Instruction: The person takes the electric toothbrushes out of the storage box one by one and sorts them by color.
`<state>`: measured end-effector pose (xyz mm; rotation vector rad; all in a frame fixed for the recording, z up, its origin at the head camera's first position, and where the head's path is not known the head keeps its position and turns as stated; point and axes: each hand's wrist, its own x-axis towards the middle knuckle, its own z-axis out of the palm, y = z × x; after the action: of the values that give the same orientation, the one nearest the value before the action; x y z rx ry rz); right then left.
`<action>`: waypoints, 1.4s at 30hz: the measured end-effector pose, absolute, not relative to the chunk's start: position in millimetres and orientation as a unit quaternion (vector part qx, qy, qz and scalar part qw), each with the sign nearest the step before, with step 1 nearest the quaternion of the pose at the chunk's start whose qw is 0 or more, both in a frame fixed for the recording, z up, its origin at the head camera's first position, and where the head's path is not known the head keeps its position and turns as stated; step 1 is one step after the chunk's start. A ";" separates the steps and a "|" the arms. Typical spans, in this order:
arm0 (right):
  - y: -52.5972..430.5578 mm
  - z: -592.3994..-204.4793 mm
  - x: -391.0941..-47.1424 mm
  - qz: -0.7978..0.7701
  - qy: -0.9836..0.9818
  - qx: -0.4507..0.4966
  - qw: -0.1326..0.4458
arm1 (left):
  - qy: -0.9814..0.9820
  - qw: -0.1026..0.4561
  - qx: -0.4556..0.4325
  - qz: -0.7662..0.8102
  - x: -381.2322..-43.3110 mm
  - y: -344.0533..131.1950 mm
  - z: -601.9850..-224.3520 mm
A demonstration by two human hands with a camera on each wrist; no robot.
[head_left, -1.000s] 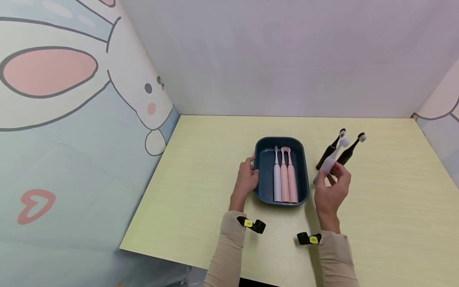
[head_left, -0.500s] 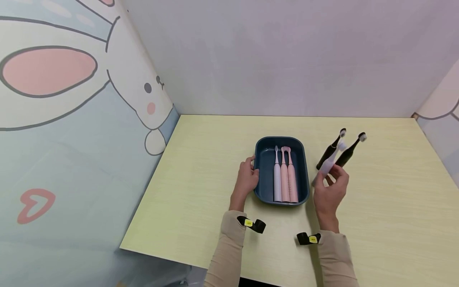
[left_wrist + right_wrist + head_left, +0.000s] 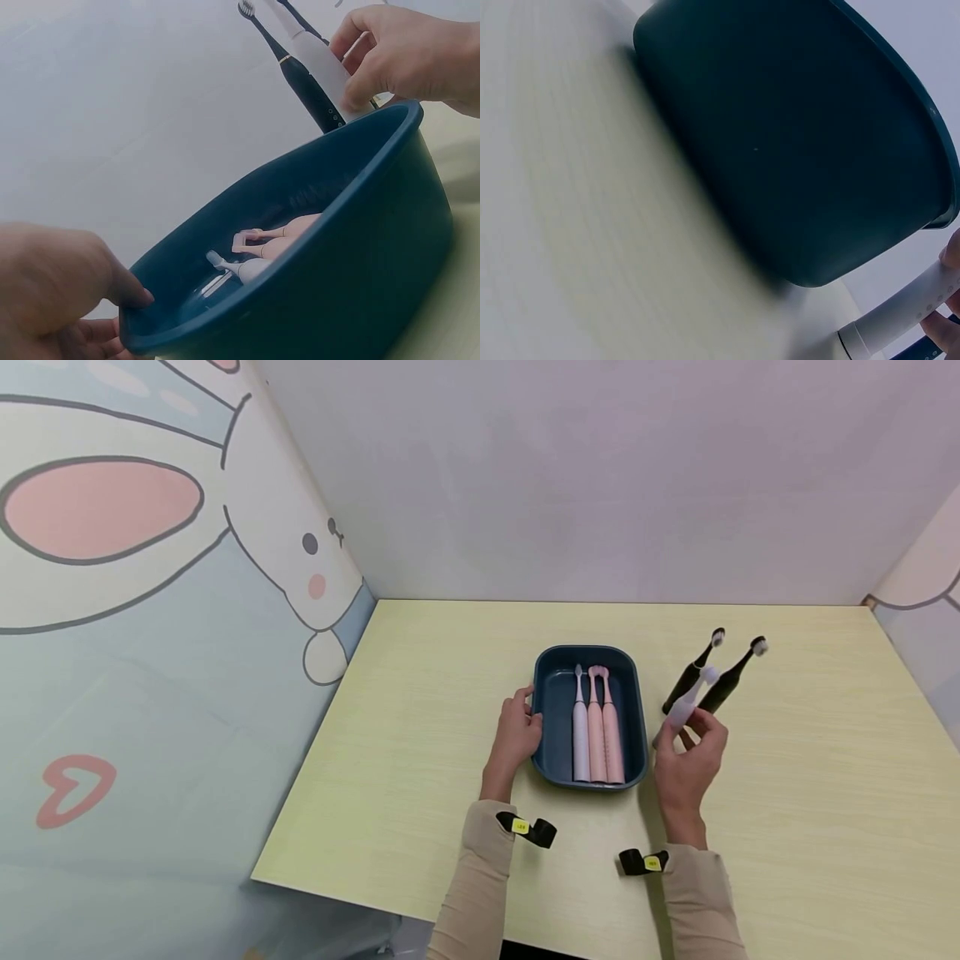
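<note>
In the head view my left hand [image 3: 517,731] grips the left rim of a dark blue plastic tub [image 3: 553,718], thumb inside, fingers outside. Lying side by side in the tub are a pale lilac electric toothbrush [image 3: 581,739] and two pink electric toothbrushes [image 3: 596,739]. Right of the tub, my right hand [image 3: 686,777] pinches another pale lilac electric toothbrush [image 3: 681,710] by its handle, head upward. Its base shows close to the table in the right wrist view. Just behind it stand two black electric toothbrushes [image 3: 682,683], one partly covered by the hand.
The light wooden table [image 3: 420,727] meets a plain pale wall [image 3: 585,485] at the back. A wall with a rabbit drawing [image 3: 277,552] rises on the left. Both wrists carry black camera straps [image 3: 536,832].
My right hand has shifted slightly left and toward me, lowering the lilac toothbrush beside the black ones. The left hand and tub stay where they were.
</note>
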<state>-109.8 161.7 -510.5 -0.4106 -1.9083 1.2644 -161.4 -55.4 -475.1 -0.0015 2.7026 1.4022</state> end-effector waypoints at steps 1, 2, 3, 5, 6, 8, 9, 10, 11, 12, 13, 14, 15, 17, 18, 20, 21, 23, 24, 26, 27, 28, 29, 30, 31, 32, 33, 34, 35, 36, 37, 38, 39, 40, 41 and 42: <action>161.3 -510.7 -109.4 0.497 -0.755 -0.161 0.396 | 0.886 0.049 -0.001 0.461 -161.2 -55.4 -474.8; 160.8 -510.8 -109.0 0.494 -0.757 -0.160 0.395 | 0.886 0.049 -0.001 0.461 -161.3 -55.3 -474.9; 160.3 -510.6 -108.6 0.492 -0.760 -0.159 0.395 | 0.886 0.049 -0.002 0.461 -161.3 -55.3 -474.7; 159.4 -510.5 -107.9 0.490 -0.761 -0.159 0.395 | 0.885 0.050 -0.002 0.462 -161.3 -55.2 -474.7; 159.0 -510.2 -107.7 0.489 -0.761 -0.159 0.395 | 0.885 0.051 -0.002 0.463 -161.3 -55.1 -474.9; 158.6 -509.8 -107.2 0.487 -0.762 -0.159 0.396 | 0.885 0.052 -0.003 0.462 -161.4 -54.9 -475.2; 158.4 -509.5 -106.9 0.486 -0.762 -0.160 0.396 | 0.886 0.053 -0.004 0.461 -161.2 -54.8 -475.1; 158.3 -509.5 -106.6 0.486 -0.763 -0.160 0.396 | 0.886 0.054 -0.004 0.461 -161.2 -54.7 -475.4; 158.3 -509.5 -106.4 0.484 -0.764 -0.161 0.395 | 0.886 0.054 -0.005 0.460 -161.2 -54.7 -475.7; 158.3 -509.4 -106.1 0.483 -0.765 -0.161 0.395 | 0.886 0.055 -0.006 0.459 -161.2 -54.5 -475.9; 158.3 -509.6 -105.8 0.482 -0.765 -0.162 0.394 | 0.887 0.055 -0.006 0.459 -161.1 -54.5 -476.2; 158.4 -509.8 -105.5 0.482 -0.765 -0.163 0.395 | 0.887 0.054 -0.006 0.459 -161.2 -54.4 -476.7; 158.5 -509.9 -105.3 0.482 -0.765 -0.163 0.395 | 0.887 0.054 -0.006 0.458 -161.3 -54.4 -476.8; 158.6 -510.1 -104.9 0.483 -0.764 -0.164 0.396 | 0.887 0.054 -0.006 0.458 -161.0 -54.3 -476.6; 158.7 -510.1 -104.7 0.484 -0.763 -0.164 0.397 | 0.887 0.053 -0.005 0.459 -161.0 -54.4 -476.7; 158.9 -510.2 -104.6 0.485 -0.761 -0.164 0.399 | 0.887 0.052 -0.004 0.460 -160.9 -54.5 -476.7; 158.9 -510.1 -104.4 0.485 -0.760 -0.164 0.399 | 0.886 0.052 -0.004 0.460 -160.7 -54.5 -476.5; 158.9 -510.0 -104.3 0.485 -0.761 -0.165 0.398 | 0.886 0.051 -0.003 0.461 -160.8 -54.6 -476.5; 159.0 -509.9 -104.2 0.486 -0.760 -0.165 0.398 | 0.886 0.050 -0.002 0.462 -160.8 -54.7 -476.6; 159.0 -509.9 -104.0 0.486 -0.760 -0.166 0.398 | 0.886 0.050 -0.002 0.461 -160.5 -54.6 -476.3; 159.0 -509.9 -103.9 0.486 -0.760 -0.167 0.398 | 0.886 0.050 -0.002 0.461 -160.3 -54.6 -476.0; 159.0 -509.8 -103.7 0.486 -0.760 -0.167 0.398 | 0.886 0.050 -0.002 0.461 -160.1 -54.6 -475.8; 159.1 -509.8 -103.6 0.486 -0.760 -0.167 0.398 | 0.887 0.050 -0.002 0.460 -159.9 -54.6 -475.5; 159.1 -509.8 -103.5 0.486 -0.760 -0.167 0.398 | 0.887 0.050 -0.002 0.460 -159.6 -54.6 -475.1; 159.2 -509.9 -103.3 0.486 -0.761 -0.168 0.397 | 0.887 0.050 -0.002 0.460 -159.4 -54.6 -474.8; 159.3 -509.9 -103.1 0.485 -0.762 -0.167 0.396 | 0.887 0.050 -0.001 0.460 -159.2 -54.6 -474.3; 159.5 -509.8 -103.0 0.485 -0.763 -0.166 0.395 | 0.887 0.050 -0.001 0.460 -159.0 -54.6 -473.9; 159.6 -509.7 -102.8 0.485 -0.763 -0.164 0.394 | 0.887 0.050 -0.001 0.460 -159.0 -54.8 -473.7; 159.7 -509.7 -102.6 0.485 -0.764 -0.163 0.393 | 0.887 0.050 -0.001 0.459 -158.9 -54.8 -473.4; 159.8 -509.7 -102.4 0.485 -0.764 -0.161 0.393 | 0.887 0.050 0.000 0.459 -158.8 -54.9 -473.1; 159.9 -509.5 -102.2 0.486 -0.764 -0.159 0.394 | 0.887 0.050 0.000 0.458 -158.8 -55.0 -473.0; 159.8 -509.3 -101.9 0.486 -0.764 -0.157 0.394 | 0.888 0.050 0.000 0.458 -158.8 -55.1 -472.8; 159.8 -509.1 -101.5 0.487 -0.764 -0.156 0.395 | 0.888 0.050 0.000 0.457 -158.8 -55.3 -472.7; 159.8 -508.5 -101.0 0.488 -0.762 -0.154 0.397 | 0.888 0.050 0.000 0.458 -158.9 -55.4 -472.8; 159.9 -508.0 -100.6 0.490 -0.760 -0.153 0.399 | 0.888 0.050 0.000 0.457 -158.9 -55.4 -472.8; 160.0 -507.2 -100.0 0.494 -0.756 -0.153 0.402 | 0.888 0.050 0.000 0.457 -159.0 -55.5 -472.9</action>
<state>-100.0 160.0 -507.2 -0.3854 -1.9094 1.2478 -159.0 -55.5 -472.9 -0.0003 2.7045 1.3931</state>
